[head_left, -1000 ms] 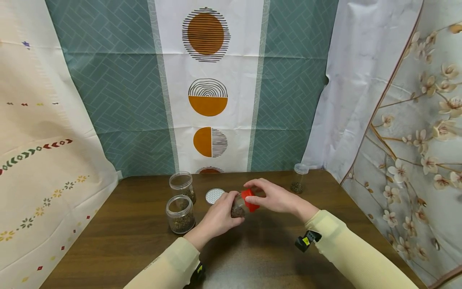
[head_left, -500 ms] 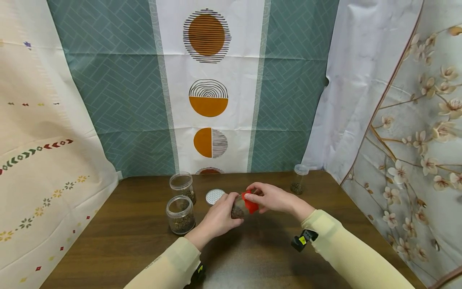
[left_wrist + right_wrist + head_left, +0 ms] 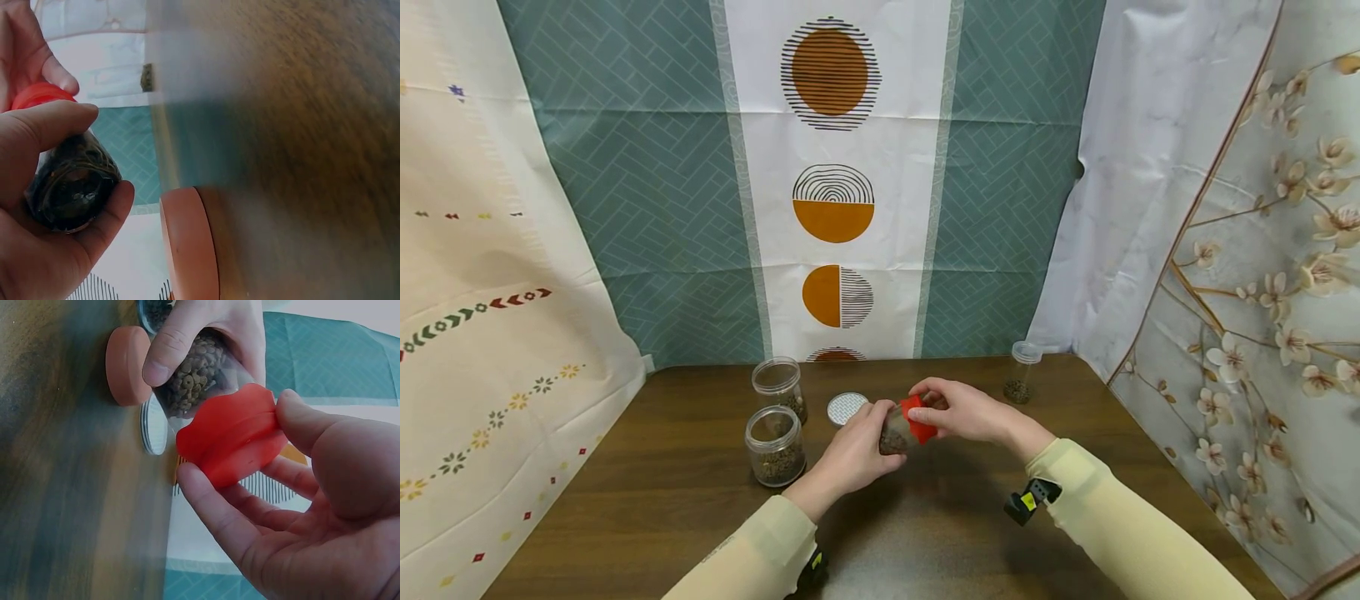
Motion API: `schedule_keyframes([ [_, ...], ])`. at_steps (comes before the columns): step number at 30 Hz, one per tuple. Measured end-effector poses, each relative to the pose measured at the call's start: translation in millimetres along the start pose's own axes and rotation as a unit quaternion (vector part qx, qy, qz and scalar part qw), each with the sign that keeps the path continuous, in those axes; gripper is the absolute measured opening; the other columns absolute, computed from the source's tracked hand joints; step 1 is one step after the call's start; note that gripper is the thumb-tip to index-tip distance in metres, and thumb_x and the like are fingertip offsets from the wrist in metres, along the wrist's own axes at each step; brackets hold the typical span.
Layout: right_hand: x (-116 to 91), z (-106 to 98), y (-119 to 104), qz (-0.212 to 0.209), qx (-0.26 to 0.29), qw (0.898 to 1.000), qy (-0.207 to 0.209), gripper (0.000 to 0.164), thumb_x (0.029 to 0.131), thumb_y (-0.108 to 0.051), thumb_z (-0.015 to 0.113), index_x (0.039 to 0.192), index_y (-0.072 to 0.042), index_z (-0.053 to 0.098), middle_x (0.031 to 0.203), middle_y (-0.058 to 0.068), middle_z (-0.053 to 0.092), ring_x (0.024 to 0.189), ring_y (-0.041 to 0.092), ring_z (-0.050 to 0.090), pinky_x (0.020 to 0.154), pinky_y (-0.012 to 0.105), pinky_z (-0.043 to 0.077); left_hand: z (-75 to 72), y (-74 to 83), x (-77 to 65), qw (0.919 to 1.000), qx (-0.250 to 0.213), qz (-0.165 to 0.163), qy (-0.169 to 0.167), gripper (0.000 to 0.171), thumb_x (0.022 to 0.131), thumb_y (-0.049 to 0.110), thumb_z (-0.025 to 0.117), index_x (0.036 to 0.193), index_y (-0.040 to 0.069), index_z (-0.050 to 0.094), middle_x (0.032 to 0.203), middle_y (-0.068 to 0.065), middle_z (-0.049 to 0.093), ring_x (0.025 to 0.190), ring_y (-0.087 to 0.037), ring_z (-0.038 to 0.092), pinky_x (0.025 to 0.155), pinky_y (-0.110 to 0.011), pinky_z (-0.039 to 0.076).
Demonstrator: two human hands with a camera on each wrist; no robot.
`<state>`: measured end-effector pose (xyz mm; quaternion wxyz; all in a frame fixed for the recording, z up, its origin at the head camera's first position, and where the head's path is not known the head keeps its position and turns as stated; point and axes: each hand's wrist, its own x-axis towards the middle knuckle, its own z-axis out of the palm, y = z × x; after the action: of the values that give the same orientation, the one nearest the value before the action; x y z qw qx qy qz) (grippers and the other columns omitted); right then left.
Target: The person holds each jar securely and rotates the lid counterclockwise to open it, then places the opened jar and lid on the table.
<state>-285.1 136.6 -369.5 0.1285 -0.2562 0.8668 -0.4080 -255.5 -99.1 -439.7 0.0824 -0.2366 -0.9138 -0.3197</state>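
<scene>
In the head view my left hand point(image 3: 853, 446) grips a clear jar point(image 3: 892, 435), tilted with its mouth toward the right. Brown ring-shaped pellets point(image 3: 197, 372) show through its wall in the right wrist view. A soft red lid point(image 3: 917, 419) with a wavy edge and a raised ridge point(image 3: 234, 434) covers the mouth. My right hand point(image 3: 966, 410) pinches this lid by its edge, thumb on one side and fingers on the other. From the left wrist, the jar's dark base point(image 3: 75, 197) faces the camera, with thumb and fingers wrapped round it.
Two uncapped clear jars with pellets, one nearer point(image 3: 775, 450) and one farther point(image 3: 778, 382), stand left of my hands. A white textured disc lid point(image 3: 844, 407) lies behind. A salmon-coloured round piece point(image 3: 128, 365) lies beside it. At the back right stands a capped small jar point(image 3: 1019, 379).
My right hand has shifted slightly down and its fingers have drawn in around the red lid since a second ago. My left hand and the jar have barely moved.
</scene>
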Motion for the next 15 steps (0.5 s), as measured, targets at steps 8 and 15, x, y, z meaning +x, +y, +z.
schedule_keyframes([
  [8,-0.4,1.3,2.5,-0.017,0.013,1.000,-0.002,0.046,0.106,-0.020,0.078,0.145,-0.003,0.062,0.129,0.014,0.069,0.109,0.028,0.070,0.090,0.053,0.064,2.0,-1.9,-1.3,1.0000,-0.006,-0.004,0.000,0.073,0.087,0.022,0.096,0.146,0.005,0.055,0.125,-0.011,0.062,0.108,-0.027,0.064,0.094,-0.050,0.058],
  [15,-0.4,0.7,3.5,-0.032,0.025,0.999,-0.005,0.046,0.105,-0.018,0.079,0.145,-0.003,0.062,0.130,0.014,0.070,0.110,0.027,0.070,0.089,0.050,0.064,0.1,-0.1,-2.2,0.9999,-0.011,-0.010,0.001,0.074,0.088,0.023,0.095,0.147,0.005,0.055,0.126,-0.011,0.062,0.109,-0.027,0.063,0.094,-0.050,0.057],
])
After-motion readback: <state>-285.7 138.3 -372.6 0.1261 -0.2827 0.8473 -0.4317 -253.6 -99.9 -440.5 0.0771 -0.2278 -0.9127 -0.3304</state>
